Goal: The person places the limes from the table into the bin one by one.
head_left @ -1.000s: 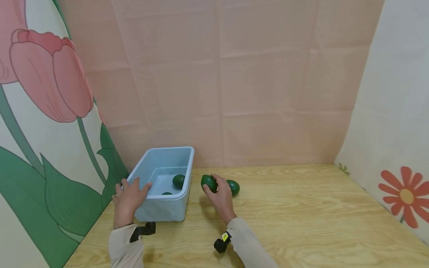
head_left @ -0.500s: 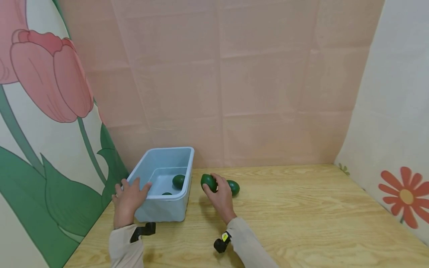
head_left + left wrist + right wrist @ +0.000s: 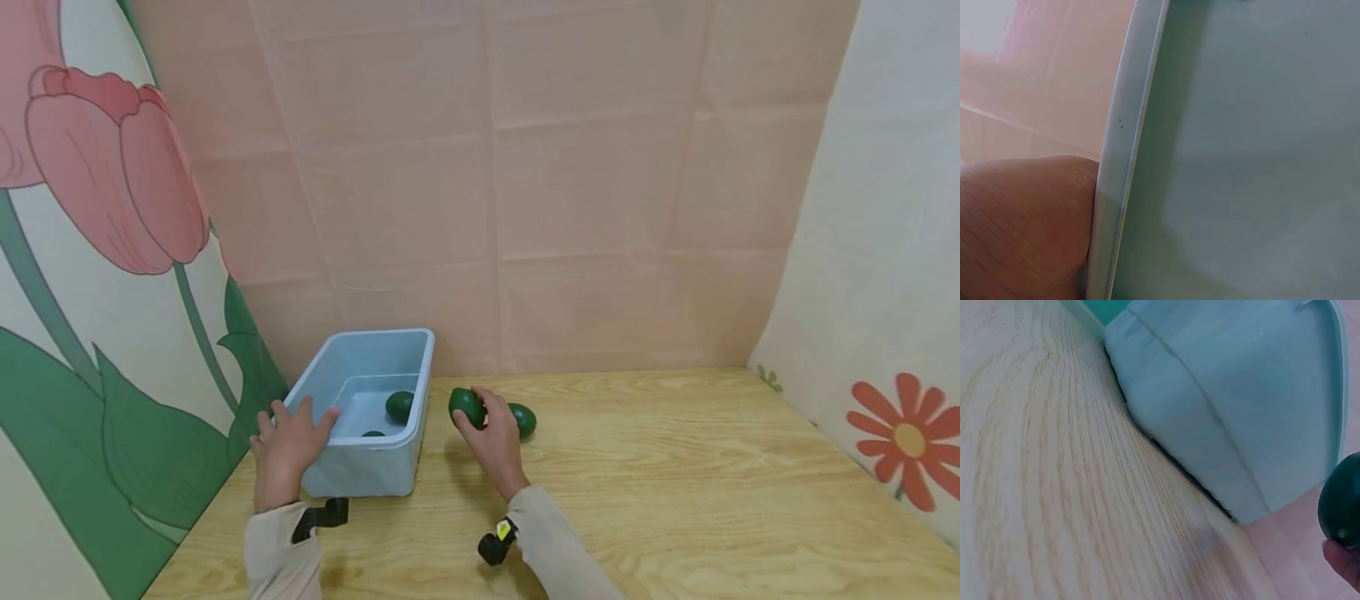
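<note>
In the head view, my right hand holds a dark green avocado between thumb and fingers, just right of a light blue plastic box. The right wrist view shows a pale stem spot on this avocado and a fingertip under it. Behind my right hand a second avocado lies on the table, partly covered by the hand. My left hand rests at the box's near left corner, fingers spread. Inside the box lie an avocado and another avocado, mostly hidden by the near wall.
The wood-grain table extends to the right. A pink cloth backdrop rises at its back edge, close behind the box. A tulip-printed panel flanks the left side and a flower-printed panel the right.
The avocado in my right hand has risen very slightly. My left hand and the box stay where they were.
</note>
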Demonstrator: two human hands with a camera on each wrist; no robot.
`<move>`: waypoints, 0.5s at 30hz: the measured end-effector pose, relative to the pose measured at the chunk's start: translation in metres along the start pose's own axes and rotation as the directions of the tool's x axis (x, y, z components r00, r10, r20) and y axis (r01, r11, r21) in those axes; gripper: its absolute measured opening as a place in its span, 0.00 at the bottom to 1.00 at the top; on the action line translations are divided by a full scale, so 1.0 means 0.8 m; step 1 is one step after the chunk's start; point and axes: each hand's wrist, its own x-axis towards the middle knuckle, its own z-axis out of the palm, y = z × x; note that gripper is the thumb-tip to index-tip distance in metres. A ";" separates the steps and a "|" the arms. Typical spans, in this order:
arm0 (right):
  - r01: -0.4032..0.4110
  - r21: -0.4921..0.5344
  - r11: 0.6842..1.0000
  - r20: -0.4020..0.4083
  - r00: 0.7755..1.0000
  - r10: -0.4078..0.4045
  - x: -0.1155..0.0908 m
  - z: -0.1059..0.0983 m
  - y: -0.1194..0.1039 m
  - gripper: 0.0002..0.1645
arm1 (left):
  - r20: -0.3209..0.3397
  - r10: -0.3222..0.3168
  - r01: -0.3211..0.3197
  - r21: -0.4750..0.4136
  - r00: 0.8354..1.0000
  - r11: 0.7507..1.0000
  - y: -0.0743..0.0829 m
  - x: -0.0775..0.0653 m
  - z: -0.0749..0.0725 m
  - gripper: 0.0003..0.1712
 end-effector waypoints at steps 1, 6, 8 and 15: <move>0.000 -0.001 1.000 0.000 1.000 0.000 0.000 0.000 0.000 0.30 | 0.000 0.001 -0.001 0.000 1.000 1.000 0.000 0.000 0.000 0.42; 0.009 0.008 1.000 -0.008 1.000 -0.009 0.000 0.000 -0.001 0.30 | 0.001 0.001 -0.001 0.000 1.000 1.000 0.000 0.001 0.000 0.42; 0.014 0.013 1.000 -0.011 1.000 -0.014 0.001 0.000 -0.001 0.30 | 0.001 0.001 -0.001 0.001 1.000 1.000 0.000 0.001 0.000 0.42; 0.017 0.027 1.000 -0.011 1.000 -0.016 0.002 -0.001 -0.002 0.30 | 0.002 0.001 -0.001 0.000 1.000 1.000 0.000 0.000 0.000 0.42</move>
